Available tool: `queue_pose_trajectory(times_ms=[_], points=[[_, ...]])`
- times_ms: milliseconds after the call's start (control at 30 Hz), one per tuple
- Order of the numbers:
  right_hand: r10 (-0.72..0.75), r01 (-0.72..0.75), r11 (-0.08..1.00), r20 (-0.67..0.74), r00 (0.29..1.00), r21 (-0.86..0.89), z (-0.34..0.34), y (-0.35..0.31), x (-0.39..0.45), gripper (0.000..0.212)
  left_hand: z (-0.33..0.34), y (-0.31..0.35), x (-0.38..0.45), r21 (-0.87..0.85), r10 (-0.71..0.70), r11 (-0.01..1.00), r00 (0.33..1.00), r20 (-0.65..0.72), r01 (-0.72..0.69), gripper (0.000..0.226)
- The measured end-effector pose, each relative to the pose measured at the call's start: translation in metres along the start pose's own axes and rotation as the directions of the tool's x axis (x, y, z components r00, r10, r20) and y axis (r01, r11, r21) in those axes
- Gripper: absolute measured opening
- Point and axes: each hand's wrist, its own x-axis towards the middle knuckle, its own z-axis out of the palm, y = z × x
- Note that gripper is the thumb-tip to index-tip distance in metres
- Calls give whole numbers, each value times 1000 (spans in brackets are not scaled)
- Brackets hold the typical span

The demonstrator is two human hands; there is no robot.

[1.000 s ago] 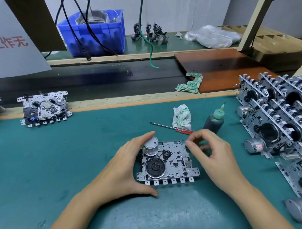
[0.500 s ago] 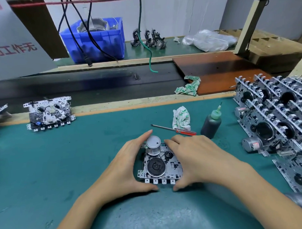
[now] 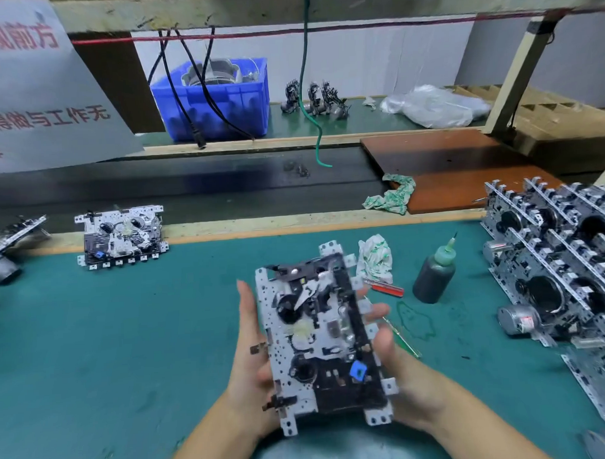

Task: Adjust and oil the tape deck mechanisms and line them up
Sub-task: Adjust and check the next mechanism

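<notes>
A silver and black tape deck mechanism (image 3: 318, 342) is lifted off the green mat and turned lengthwise, its head side with a small blue part facing me. My left hand (image 3: 251, 361) holds its left edge, fingers mostly straight along the plate. My right hand (image 3: 387, 353) grips its right edge, fingers curled behind it. A dark oil bottle (image 3: 433, 279) with a green nozzle stands upright to the right. A red-handled screwdriver (image 3: 387, 290) lies partly hidden behind the mechanism.
A row of several mechanisms (image 3: 563, 275) leans together at the right edge. One mechanism (image 3: 121, 235) lies flat at the far left, another (image 3: 6, 246) at the frame edge. A crumpled rag (image 3: 376, 257), a green-handled tool (image 3: 404, 339), a dark conveyor belt (image 3: 190, 185) and a blue bin (image 3: 217, 98) are around.
The mechanism was lying on the mat with its motor side up; both hands have lifted it, flipped it over and turned it lengthwise. The camera has tilted up.
</notes>
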Motion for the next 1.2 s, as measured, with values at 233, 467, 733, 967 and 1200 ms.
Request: queue_pose_trajectory(times_ms=[233,467,733,967,1200], points=[[-571,94,601,-345,745,-793,-27,0,12,49,-18,6,-2,-170,76,982,997,-20,-78,95],[-585,-618,-94,-459,669,-781,-64,4,25,20,-32,-1,6,-50,-54,998,985,-167,46,93],[-343,-302,582,-565,751,-755,-64,-14,10,14,-31,0,9,-49,-138,990,975,-177,131,94],[147,-232,879,-227,963,-416,-54,-17,6,37,-35,2,9,-58,-124,992,973,-195,115,83],[126,-231,840,-238,963,-490,-47,-11,12,37,-38,3,10,-139,-174,980,955,-239,144,90]])
